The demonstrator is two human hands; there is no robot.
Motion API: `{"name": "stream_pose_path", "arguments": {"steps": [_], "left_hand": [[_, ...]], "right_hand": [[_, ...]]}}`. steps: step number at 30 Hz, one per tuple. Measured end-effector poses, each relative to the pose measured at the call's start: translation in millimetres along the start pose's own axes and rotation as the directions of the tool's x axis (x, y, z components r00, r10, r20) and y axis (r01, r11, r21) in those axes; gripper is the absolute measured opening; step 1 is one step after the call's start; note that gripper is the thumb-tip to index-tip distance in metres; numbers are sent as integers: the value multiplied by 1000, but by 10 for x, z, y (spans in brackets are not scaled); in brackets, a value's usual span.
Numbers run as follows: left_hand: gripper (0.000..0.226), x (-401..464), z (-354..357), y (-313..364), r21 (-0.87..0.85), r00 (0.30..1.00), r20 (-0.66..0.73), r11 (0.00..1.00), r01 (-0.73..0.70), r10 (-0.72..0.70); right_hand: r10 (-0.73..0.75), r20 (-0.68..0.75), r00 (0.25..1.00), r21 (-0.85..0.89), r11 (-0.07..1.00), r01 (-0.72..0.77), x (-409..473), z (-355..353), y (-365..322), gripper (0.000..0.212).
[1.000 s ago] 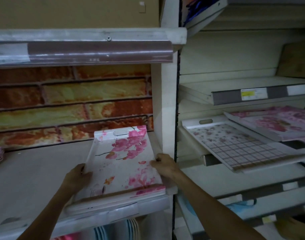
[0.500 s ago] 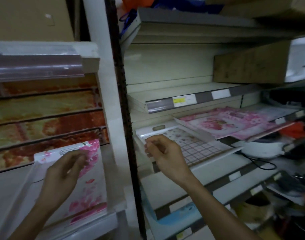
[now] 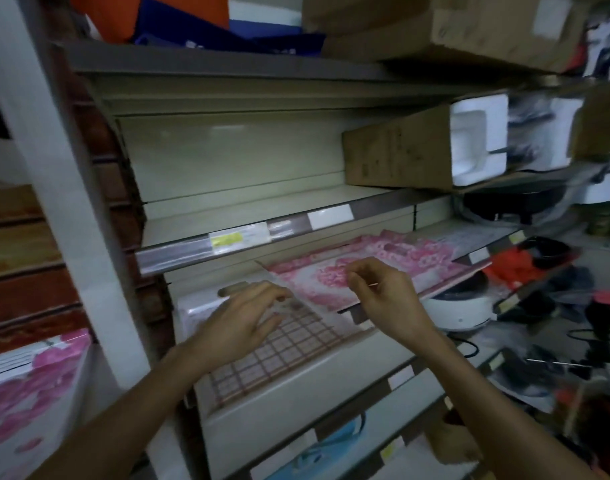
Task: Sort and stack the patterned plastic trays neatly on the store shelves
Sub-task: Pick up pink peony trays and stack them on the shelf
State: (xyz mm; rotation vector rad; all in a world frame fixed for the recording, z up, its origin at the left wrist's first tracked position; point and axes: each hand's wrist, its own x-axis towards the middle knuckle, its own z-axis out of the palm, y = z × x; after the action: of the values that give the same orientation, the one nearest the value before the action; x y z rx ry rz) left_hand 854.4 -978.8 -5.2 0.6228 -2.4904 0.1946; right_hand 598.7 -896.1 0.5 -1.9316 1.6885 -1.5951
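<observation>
A white tray with a brown grid pattern lies on the middle shelf of the right-hand unit. My left hand hovers over its far part, fingers spread and empty. To the right lie pink floral trays, overlapping one another and tilted over the shelf front. My right hand hangs just in front of them, fingers loosely curled with nothing in them. A tray with pink blossoms rests on the left-hand shelf at the lower left.
A white upright post divides the two shelf units. Cardboard boxes sit on the shelf above at the right. A white round appliance and dark cables and red items crowd the right side. The shelf above the trays is bare.
The view has swung right from the left shelf. Both hands let go of the pink blossom tray and moved over to the right unit, above the grid tray and pink trays.
</observation>
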Motion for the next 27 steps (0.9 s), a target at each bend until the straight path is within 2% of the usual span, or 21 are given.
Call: {"name": "stream_pose_path", "arguments": {"steps": [2,7,10,13,15,16,19,21,22,24,27], "left_hand": [[38,275,216,31,81,994,68,993,-89,84],[38,687,532,111,201,962,213,956,-211,168],[25,798,614,106,150,941,335,982,-115,59],[22,867,611,68,163,928,369,987,-10,-51],[18,943,537,74,158,933,354,987,15,-71],[16,983,497,87,152,933,354,988,13,-67],[15,1087,395,160,122,938,344,993,-3,-39],[17,1131,353,228,96,946,325,995,-11,-21],[19,1149,332,265,94,946,322,995,-15,-17],[20,1196,278,346,76,951,310,997,-22,-3],[13,1262,175,471,29,958,287,999,-26,17]], "right_hand": [[18,-14,1000,-36,999,-18,92,-180,184,14],[84,-15,996,-85,993,-85,280,-443,540,14],[127,-9,992,-114,985,-127,321,-524,730,14],[172,5,985,-122,978,-170,366,-565,880,16],[253,17,967,-53,966,-252,420,-568,968,16],[328,25,944,36,944,-329,455,-567,1008,17],[559,38,828,351,768,-535,587,-543,1147,23],[649,59,759,499,639,-586,692,-518,1208,7],[683,91,725,543,576,-611,745,-507,1216,9],[720,194,667,606,446,-658,838,-480,1215,23],[695,362,621,670,269,-692,907,-439,1111,19]]}}
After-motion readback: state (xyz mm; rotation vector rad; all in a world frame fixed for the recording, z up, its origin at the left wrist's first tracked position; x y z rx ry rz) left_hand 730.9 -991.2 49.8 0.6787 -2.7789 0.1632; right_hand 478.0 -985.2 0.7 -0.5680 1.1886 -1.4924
